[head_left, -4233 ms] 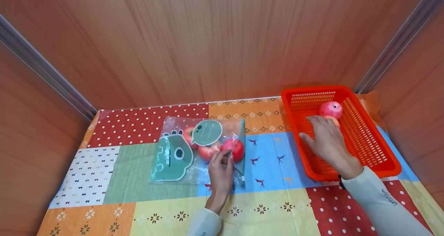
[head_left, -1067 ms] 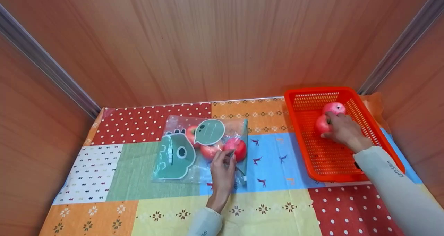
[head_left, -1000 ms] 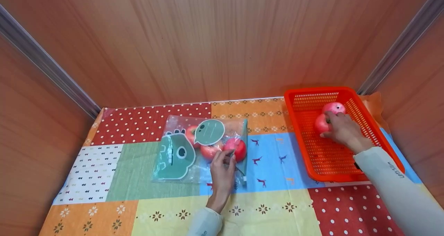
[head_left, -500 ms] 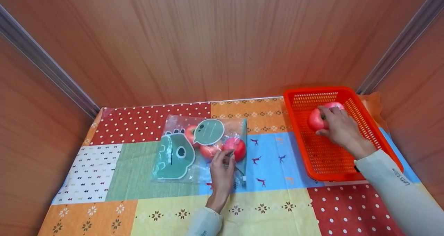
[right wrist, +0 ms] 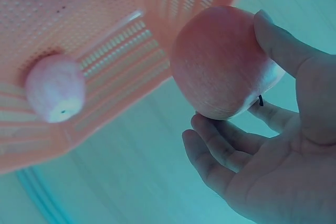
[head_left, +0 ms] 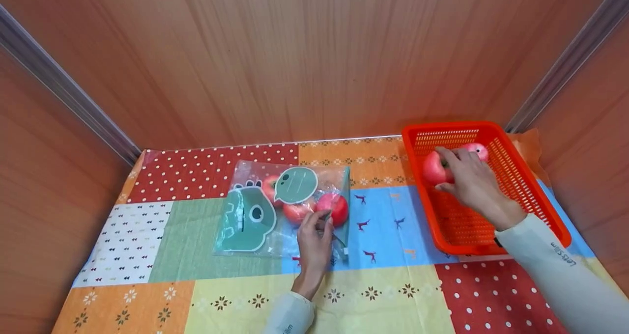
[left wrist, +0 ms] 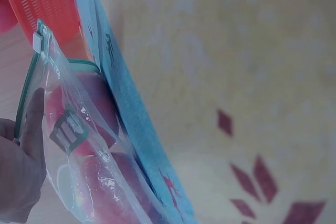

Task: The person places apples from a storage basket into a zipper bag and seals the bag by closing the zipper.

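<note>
My left hand [head_left: 314, 243] pinches the upper edge of a clear zip bag [left wrist: 68, 145] near its opening, which faces right. Green cartoon shapes are printed on the bag, and inside lie several red apples [head_left: 331, 209]. My right hand [head_left: 471, 181] grips another apple [right wrist: 223, 61] between thumb and fingers, its stem turned toward the palm. That apple is held over the left part of an orange-red basket [head_left: 471, 231]. One more apple [right wrist: 55, 88] sits at the far end of the basket, partly covered by the right hand in the head view.
A patchwork cloth [head_left: 236, 299] covers the table. Wood-look panels [head_left: 314, 64] stand at the back and on both sides. Behind the basket's right side lies an orange flap [head_left: 527, 147]. The bag's white slider [left wrist: 37, 42] shows at the bag's edge.
My right hand reached into the basket, took hold of an apple and moved it left, away from the other apple. The left hand has stayed on the bag's edge.
</note>
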Demonstrator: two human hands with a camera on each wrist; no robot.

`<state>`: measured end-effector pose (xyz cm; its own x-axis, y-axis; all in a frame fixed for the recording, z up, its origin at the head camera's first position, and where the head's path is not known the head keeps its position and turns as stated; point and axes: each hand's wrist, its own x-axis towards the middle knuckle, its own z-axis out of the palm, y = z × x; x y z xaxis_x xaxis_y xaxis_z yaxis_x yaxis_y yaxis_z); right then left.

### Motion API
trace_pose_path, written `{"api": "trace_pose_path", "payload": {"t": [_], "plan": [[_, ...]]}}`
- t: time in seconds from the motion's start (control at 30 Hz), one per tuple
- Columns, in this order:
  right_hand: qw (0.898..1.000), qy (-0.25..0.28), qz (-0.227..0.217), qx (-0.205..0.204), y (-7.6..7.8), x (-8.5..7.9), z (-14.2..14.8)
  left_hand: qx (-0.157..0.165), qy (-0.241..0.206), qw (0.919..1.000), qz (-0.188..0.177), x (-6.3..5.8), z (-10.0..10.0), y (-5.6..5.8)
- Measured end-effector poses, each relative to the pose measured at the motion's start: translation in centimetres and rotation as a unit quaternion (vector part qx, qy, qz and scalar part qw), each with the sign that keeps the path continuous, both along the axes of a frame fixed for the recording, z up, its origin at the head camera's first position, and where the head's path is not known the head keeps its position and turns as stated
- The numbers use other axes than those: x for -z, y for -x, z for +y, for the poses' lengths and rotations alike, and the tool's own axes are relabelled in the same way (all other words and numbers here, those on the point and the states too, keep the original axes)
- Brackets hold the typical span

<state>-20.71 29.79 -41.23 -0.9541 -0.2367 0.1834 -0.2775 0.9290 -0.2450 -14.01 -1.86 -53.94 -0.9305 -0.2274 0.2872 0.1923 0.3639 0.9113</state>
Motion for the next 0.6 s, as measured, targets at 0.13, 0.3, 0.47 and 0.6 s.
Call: {"api": "trace_pose_path", "payload": {"t": [0.13, 0.3, 0.47, 0.6], "plan": [[1.000, -0.005, 0.002, -0.005, -0.4, -0.1, -1.0, 0.003, -0.003, 1.0000, -0.003, -0.1, 0.0, 0.0], [0.999, -0.013, 0.013, -0.028, -1.0, -0.2, -2.2, 0.003, -0.009, 0.9999, -0.007, -0.1, 0.0, 0.0], [0.999, -0.027, 0.023, -0.041, -1.6, 0.0, -3.6, 0.005, -0.012, 0.9999, -0.006, -0.1, 0.0, -0.1], [0.997, -0.036, 0.030, -0.056, -2.0, 0.3, -4.7, 0.004, -0.010, 0.9999, -0.007, -0.1, 0.1, -0.1]]}}
